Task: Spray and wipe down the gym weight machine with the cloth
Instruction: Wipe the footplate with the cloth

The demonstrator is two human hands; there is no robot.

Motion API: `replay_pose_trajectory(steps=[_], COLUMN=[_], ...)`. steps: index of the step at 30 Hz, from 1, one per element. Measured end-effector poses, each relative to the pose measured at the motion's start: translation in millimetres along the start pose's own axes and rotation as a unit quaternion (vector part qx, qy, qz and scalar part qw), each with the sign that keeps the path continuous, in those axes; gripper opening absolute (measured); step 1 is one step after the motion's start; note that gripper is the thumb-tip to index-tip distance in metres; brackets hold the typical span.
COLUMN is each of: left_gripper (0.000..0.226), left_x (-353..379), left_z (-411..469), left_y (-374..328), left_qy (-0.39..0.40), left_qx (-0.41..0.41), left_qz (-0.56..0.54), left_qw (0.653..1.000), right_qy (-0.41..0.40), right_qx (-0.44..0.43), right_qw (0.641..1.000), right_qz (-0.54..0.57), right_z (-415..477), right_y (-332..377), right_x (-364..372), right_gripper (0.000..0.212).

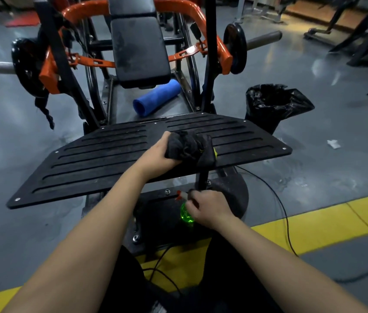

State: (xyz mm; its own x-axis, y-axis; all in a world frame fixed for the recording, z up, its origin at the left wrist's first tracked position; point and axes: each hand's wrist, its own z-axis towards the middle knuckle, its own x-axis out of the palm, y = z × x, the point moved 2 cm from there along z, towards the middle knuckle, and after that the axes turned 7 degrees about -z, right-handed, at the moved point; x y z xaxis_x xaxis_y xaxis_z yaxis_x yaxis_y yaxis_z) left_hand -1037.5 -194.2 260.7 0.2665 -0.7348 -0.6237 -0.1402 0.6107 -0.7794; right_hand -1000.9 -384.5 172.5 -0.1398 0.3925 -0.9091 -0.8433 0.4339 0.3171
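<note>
Step in hand: the wiping of the footplate [99, 159], judging by where the cloth sits; spraying looks paused or just about to resume.
Left hand: the left hand [156, 154] grips a bunched dark cloth [189, 147] and presses it onto the ribbed black footplate, right of its middle and near the front edge.
Right hand: the right hand [210, 208] is curled round the head of a green spray bottle [186, 214], held low below the footplate's front edge, over the machine's base. The red nozzle tip points left, away from the plate.
Task's thing: the weight machine [212, 30] with its orange frame fills the view ahead; its padded back rest [140, 48] rises behind the footplate and looks dusty or smeared.
Nearby: a blue foam roller [157, 97] lies on the machine's floor between pad and footplate; a bin lined with a black bag [273, 105] stands just beside the plate's right corner; a thin cable [284, 211] trails across the yellow floor stripe [314, 222].
Progress: early to middle, as a judgement; whether the plate's grooves are wet cannot be told.
Next move calls for: sweeping the cloth along the grooves toward the uncovered left side, or raising the bottle and turning its nozzle to the plate or pad first.
</note>
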Motion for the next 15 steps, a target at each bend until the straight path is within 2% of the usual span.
replay_pose_trajectory(steps=[2, 4, 5, 7, 11, 15], left_gripper=[0.049, 0.051, 0.052, 0.053, 0.054, 0.054], left_x=[-3, -3, -2, -1, -2, -2], left_z=[1, 2, 2, 2, 3, 4], left_y=[1, 2, 1, 2, 4, 7], left_qy=[0.014, 0.017, 0.016, 0.013, 0.013, 0.013], left_qx=[-0.019, -0.024, -0.021, -0.022, -0.020, -0.017], left_qz=[0.000, 0.001, 0.003, 0.006, -0.003, -0.022], left_qw=[1.000, 1.000, 1.000, 1.000, 1.000, 1.000], right_qy=[0.186, 0.260, 0.268, 0.274, 0.259, 0.268], right_qx=[0.115, 0.156, 0.169, 0.206, 0.232, 0.254], right_qw=[0.976, 0.953, 0.949, 0.939, 0.933, 0.927], right_qz=[-0.014, -0.001, 0.001, 0.035, 0.091, 0.068], right_z=[13, 24, 28, 30, 26, 23], right_y=[-16, -28, -33, -52, -62, -76], right_x=[26, 57, 70, 110, 142, 153], right_gripper=[0.036, 0.055, 0.065, 0.070, 0.054, 0.043])
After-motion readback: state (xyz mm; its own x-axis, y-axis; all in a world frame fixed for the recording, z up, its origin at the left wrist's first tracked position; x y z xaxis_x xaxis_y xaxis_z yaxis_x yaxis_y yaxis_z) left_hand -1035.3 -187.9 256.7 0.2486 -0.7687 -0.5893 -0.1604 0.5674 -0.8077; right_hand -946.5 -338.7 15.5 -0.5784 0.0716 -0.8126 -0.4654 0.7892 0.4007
